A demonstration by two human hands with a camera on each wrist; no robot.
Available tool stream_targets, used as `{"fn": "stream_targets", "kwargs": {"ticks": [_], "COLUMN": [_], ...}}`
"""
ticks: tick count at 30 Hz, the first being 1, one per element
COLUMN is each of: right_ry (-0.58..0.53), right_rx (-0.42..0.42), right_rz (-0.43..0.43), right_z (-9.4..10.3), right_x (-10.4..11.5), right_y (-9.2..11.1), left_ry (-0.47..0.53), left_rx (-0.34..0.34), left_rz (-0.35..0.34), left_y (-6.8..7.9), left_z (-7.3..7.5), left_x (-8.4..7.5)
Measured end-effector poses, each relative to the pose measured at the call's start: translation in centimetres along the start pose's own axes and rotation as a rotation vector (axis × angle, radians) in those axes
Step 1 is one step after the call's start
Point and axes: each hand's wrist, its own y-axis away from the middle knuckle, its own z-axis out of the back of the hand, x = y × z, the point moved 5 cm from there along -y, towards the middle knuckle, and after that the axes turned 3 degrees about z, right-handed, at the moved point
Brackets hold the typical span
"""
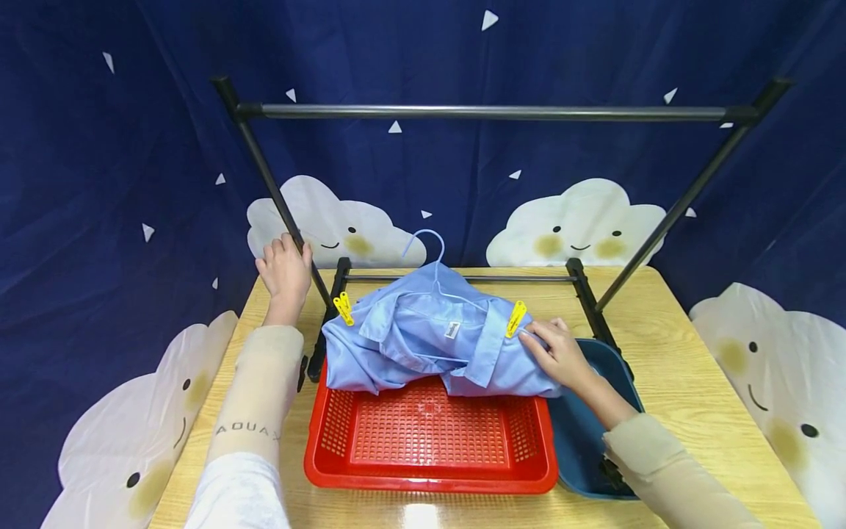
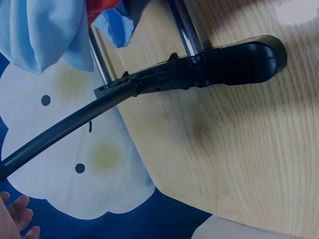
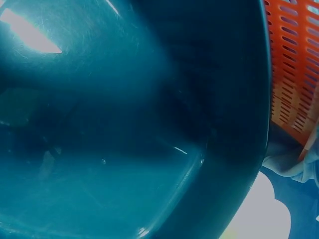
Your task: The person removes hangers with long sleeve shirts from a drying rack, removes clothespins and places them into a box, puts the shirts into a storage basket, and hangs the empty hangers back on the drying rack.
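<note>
Head view shows the blue shirt (image 1: 380,360) on its hanger (image 1: 428,231), slumped over the back of the red basket (image 1: 429,485). By a yellow clip (image 1: 516,319), the right hand (image 1: 562,353) touches one shoulder; whether its fingers pinch cannot be told. The left hand (image 1: 284,272), fingers loosely bent, appears empty beside the rack post (image 1: 265,169). With only one shoulder steadied, the shirt could tip and slide into the basket.

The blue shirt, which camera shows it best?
The head view, because it shows the blue shirt with its hanger and two yellow clips. The left wrist view catches only some folds at the top left. The right wrist view has just a scrap of cloth, probably the shirt, at the right edge.
</note>
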Motion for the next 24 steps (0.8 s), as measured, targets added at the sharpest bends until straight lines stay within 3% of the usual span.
{"fn": "stream_targets", "kwargs": {"ticks": [7,10,19,24], "right_ry": [0.030,0.031,0.028,0.035], "right_rx": [0.011,0.009,0.008,0.006], "right_rz": [0.018,0.027,0.046,0.048], "right_z": [-0.1,0.0,0.0,0.1], "right_x": [0.0,0.1,0.1,0.1], "right_y": [0.0,0.0,-0.1,-0.2], "left_ry": [0.008,0.044,0.224,0.286], "left_rx": [-0.012,-0.047,-0.223,-0.269], "left_rz": [0.025,0.009,-0.201,-0.304], "left_y": [0.4,0.9,3.5,5.4], "left_z": [0.1,0.5,1.8,2.3], "left_x": [0.0,-0.1,-0.7,-0.8]}}
